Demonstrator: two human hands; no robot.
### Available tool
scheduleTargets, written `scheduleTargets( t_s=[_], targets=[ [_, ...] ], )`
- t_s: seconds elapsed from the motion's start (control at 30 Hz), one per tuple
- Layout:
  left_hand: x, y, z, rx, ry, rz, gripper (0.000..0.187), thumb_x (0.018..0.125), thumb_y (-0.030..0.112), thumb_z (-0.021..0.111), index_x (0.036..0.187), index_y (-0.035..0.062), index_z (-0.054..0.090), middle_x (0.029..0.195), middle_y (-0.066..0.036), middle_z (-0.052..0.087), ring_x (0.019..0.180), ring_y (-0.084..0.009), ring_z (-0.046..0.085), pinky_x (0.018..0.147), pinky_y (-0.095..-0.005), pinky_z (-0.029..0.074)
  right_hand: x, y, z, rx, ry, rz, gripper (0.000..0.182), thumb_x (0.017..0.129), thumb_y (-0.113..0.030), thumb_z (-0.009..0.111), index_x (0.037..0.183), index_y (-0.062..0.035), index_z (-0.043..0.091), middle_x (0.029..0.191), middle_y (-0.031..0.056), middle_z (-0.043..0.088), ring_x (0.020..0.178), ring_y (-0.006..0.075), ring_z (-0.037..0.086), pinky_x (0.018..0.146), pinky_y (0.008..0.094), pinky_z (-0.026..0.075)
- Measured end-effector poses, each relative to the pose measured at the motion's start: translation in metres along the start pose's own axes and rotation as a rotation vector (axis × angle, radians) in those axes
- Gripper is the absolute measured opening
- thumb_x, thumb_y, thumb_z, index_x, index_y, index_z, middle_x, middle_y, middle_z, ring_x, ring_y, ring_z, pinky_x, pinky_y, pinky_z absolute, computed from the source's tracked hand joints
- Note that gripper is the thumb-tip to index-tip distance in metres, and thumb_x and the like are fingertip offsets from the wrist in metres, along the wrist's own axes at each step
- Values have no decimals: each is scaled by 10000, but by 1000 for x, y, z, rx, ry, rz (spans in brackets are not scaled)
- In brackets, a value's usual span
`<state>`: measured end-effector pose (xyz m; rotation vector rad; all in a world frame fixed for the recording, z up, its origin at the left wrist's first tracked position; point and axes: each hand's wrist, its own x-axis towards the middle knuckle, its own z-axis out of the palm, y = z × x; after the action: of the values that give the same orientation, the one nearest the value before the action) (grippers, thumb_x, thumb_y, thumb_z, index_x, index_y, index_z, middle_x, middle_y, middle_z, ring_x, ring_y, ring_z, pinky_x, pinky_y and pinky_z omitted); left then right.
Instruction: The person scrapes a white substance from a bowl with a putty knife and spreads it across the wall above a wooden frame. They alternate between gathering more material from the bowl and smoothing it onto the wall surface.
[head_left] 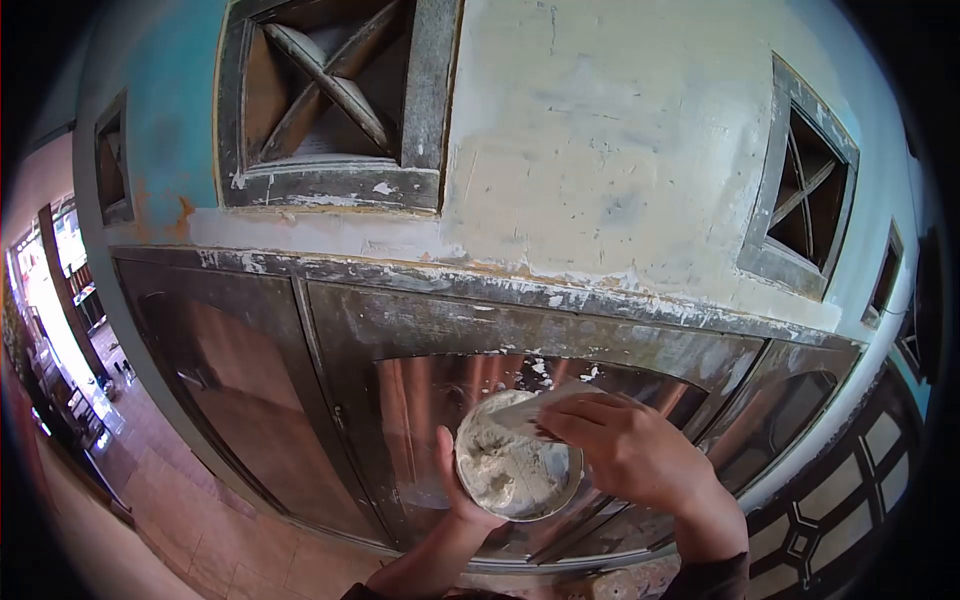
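Note:
A round tub (574, 490) of off-white putty (510, 482) rests in my left hand (466, 505), its thumb up along the side and the other fingers hidden beneath. The putty is rough and lumpy, with a hollow scooped at the left. My right hand (630, 448) grips a flat, pale scraper (532, 408), fingers pressed on its face. The scraper slants over the tub's upper rim, its blade end at the putty. Both hands are in front of a dark wooden window with glass panes.
Above the brown window frame (480, 300), flecked with white, is a cream patched wall (600, 150). Vents with crossed bars (325, 80) sit at the upper left and right (805, 190). A tiled floor (200, 510) lies lower left, and a patterned dark door (840, 500) lower right.

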<state>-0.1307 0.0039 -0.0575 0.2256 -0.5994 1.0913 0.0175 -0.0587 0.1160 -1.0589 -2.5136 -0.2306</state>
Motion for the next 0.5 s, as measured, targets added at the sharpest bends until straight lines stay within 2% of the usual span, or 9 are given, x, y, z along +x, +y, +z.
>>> scheduleTargets(
  t_s=[0.03, 0.1, 0.23, 0.27, 0.33, 0.5],
  targets=[
    [-1, 1, -2, -1, 7, -5, 938, 954, 765, 327, 1493, 4, 430, 1489, -182, 495, 1306, -354, 530, 1105, -507, 420, 0, -2, 4, 3, 0, 8, 386, 793, -12, 629, 1176, 10, 670, 1188, 161, 703, 1114, 321, 680, 990, 423, 543],
    [-2, 6, -4, 397, 111, 30, 872, 975, 751, 291, 1549, 101, 379, 1517, -169, 472, 1363, -343, 485, 1137, -527, 383, -3, -6, 14, 3, -1, -102, 403, 799, -20, 631, 1199, 12, 665, 1198, 155, 702, 1138, 323, 674, 991, 426, 543],
    [-1, 20, -3, 170, 60, -55, 897, 966, 764, 288, 1526, 75, 413, 1484, -183, 506, 1299, -356, 547, 1104, -517, 429, -13, -9, 28, -28, -50, -172, 412, 835, -77, 622, 1238, 6, 653, 1247, 158, 686, 1188, 320, 656, 1015, 430, 529],
    [-4, 21, 0, 175, 127, -43, 920, 955, 780, 291, 1519, 64, 420, 1460, -185, 531, 1263, -363, 576, 1083, -520, 453, -16, -10, 30, -20, -54, -176, 412, 835, -77, 622, 1238, 6, 653, 1247, 158, 686, 1188, 320, 656, 1015, 430, 529],
    [-4, 22, 0, 176, 133, -37, 926, 951, 785, 292, 1518, 64, 422, 1455, -186, 536, 1260, -363, 578, 1079, -519, 457, -21, -11, 28, -98, -62, -155, 414, 850, -104, 616, 1249, 1, 649, 1266, 149, 678, 1207, 312, 645, 1035, 436, 514],
    [-1, 19, -2, 131, 82, -51, 936, 945, 794, 292, 1513, 63, 431, 1447, -191, 543, 1271, -369, 570, 1079, -529, 454, -17, -12, 32, -69, -34, -153, 410, 853, -124, 621, 1245, -11, 658, 1256, 132, 683, 1226, 303, 636, 1044, 440, 505]
  ],
)
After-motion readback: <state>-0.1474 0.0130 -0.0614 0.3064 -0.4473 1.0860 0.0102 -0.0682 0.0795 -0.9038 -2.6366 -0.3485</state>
